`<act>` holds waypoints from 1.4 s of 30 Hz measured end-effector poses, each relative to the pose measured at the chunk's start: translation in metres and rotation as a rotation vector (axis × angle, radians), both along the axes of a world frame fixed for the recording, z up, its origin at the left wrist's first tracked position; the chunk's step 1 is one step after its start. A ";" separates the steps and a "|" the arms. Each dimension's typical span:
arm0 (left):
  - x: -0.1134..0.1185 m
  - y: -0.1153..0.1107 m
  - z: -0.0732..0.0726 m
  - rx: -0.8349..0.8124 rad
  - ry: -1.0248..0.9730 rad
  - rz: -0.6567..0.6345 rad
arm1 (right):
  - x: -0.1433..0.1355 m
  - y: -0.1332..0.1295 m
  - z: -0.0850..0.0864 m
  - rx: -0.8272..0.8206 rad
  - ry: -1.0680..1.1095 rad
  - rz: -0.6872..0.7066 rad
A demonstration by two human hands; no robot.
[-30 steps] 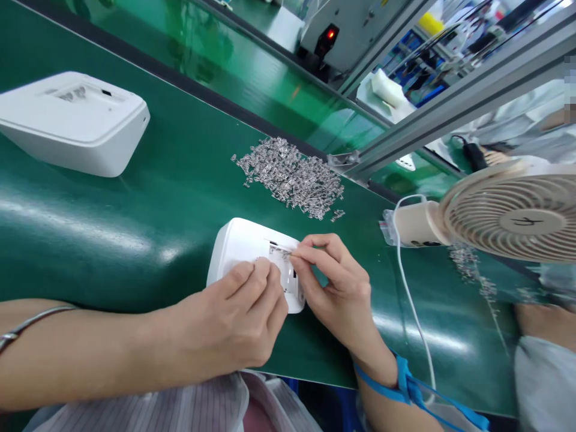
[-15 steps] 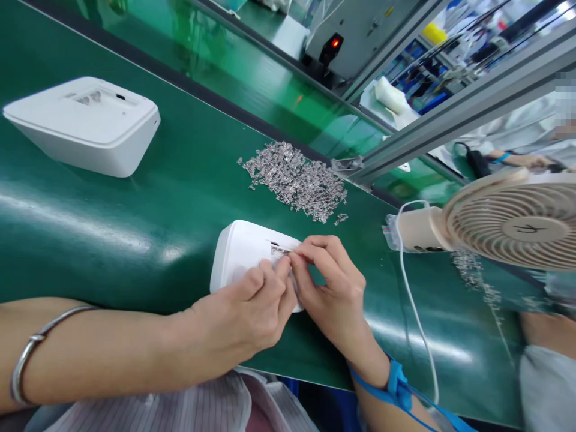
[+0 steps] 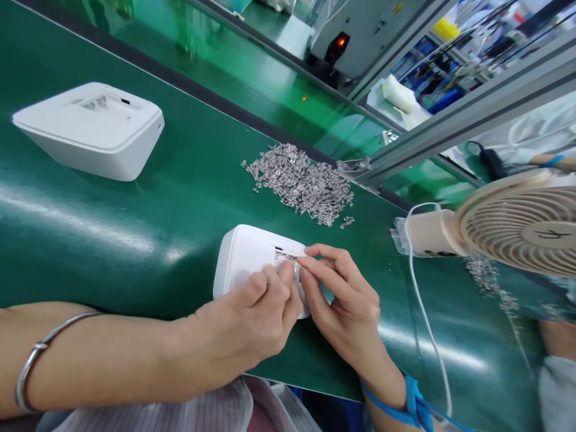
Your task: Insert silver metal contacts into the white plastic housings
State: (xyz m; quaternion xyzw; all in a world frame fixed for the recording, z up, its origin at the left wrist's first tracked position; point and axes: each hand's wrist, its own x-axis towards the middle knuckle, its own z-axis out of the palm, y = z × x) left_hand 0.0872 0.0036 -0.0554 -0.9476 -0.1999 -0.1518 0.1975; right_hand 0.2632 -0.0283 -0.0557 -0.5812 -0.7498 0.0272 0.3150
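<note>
A white plastic housing [image 3: 240,258] lies on the green table near its front edge, with small metal parts [image 3: 283,257] in a recess on its upper face. My left hand [image 3: 258,312] rests over the housing, fingers curled and tips at the recess; whatever they may hold is hidden. At the housing's right side, my right hand [image 3: 344,294] has its thumb and forefinger nearly together at the recess edge, and anything between them is too small to make out. Beyond the housing lies a heap of small metal clips [image 3: 301,183].
Another white housing [image 3: 99,135] sits at the far left. On the right are a beige fan [image 3: 531,222] and its white cable [image 3: 425,318]. A metal frame post [image 3: 472,102] crosses behind. More clips [image 3: 483,273] and another person's arm [image 3: 558,339] are farther right.
My right hand has drawn slightly right, its fingertips a little away from my left fingers, showing more of the recess. The whole view has shifted slightly.
</note>
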 end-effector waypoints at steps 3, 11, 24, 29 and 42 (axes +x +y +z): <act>0.000 0.000 0.000 -0.008 -0.001 0.006 | 0.000 -0.002 -0.001 -0.010 0.006 -0.004; 0.000 0.000 0.003 0.007 0.019 -0.002 | 0.002 -0.003 0.000 -0.053 -0.094 0.034; -0.004 0.006 0.003 0.020 0.058 0.015 | 0.005 0.009 -0.019 -0.089 0.290 -0.109; -0.005 0.008 0.005 0.021 0.048 0.025 | 0.005 0.010 -0.018 -0.083 0.286 -0.092; -0.001 0.037 0.004 0.116 -0.057 0.388 | 0.001 0.009 -0.021 -0.083 0.281 -0.092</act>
